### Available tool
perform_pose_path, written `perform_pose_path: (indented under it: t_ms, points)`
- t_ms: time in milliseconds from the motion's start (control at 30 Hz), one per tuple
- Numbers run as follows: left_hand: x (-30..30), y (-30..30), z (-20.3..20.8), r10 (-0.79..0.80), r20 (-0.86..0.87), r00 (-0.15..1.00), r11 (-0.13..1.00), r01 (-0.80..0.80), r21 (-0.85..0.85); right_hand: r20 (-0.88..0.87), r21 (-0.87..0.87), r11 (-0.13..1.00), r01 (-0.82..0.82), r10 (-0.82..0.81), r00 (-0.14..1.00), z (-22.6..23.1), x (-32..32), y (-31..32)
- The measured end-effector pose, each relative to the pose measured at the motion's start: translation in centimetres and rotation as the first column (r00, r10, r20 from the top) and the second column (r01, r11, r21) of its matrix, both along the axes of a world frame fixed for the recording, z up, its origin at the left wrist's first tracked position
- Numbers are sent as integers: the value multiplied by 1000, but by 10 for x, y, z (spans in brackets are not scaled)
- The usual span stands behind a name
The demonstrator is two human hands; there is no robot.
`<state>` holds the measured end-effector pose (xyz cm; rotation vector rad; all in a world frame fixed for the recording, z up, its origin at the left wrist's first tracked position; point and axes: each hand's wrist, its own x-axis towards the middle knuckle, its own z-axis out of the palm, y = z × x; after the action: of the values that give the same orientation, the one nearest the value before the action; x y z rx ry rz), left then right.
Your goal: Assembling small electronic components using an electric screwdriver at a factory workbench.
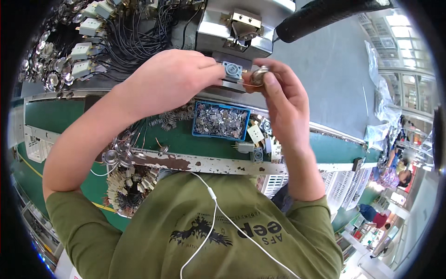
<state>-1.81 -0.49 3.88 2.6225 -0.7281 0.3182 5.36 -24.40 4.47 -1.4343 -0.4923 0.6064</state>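
My left hand (179,76) pinches a small blue-grey square plastic part (232,69) at its left side, with the fingers closed. A round shiny metal cap (259,76) sits between the thumb and fingers of my right hand (285,97). A thin copper-coloured wire (252,85) runs by the cap toward the plastic part. The two pieces are close together, in front of a metal fixture (244,30); whether they touch I cannot tell. Below my hands lies a blue tray (193,120) filled with small metal pieces.
White blocks (90,27) with black cables (139,37) and many round metal caps (58,65) crowd the far left. Springs (169,121) lie left of the tray, and loose white and grey parts (255,134) to its right. A thick black tube (325,21) hangs over the upper right.
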Motion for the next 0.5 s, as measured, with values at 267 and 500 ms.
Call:
perform_pose_path:
  t_ms: [267, 500]
  points:
    - [-5, 0, 11, 1, 58, 998, 987, -10, 157, 49, -183, 957, -224, 236, 970, 0, 7, -8]
    - [-4, -8, 8, -37, 19, 999, 985, 34, 170, 161, -427, 852, -304, 403, 901, -1, 12, -3]
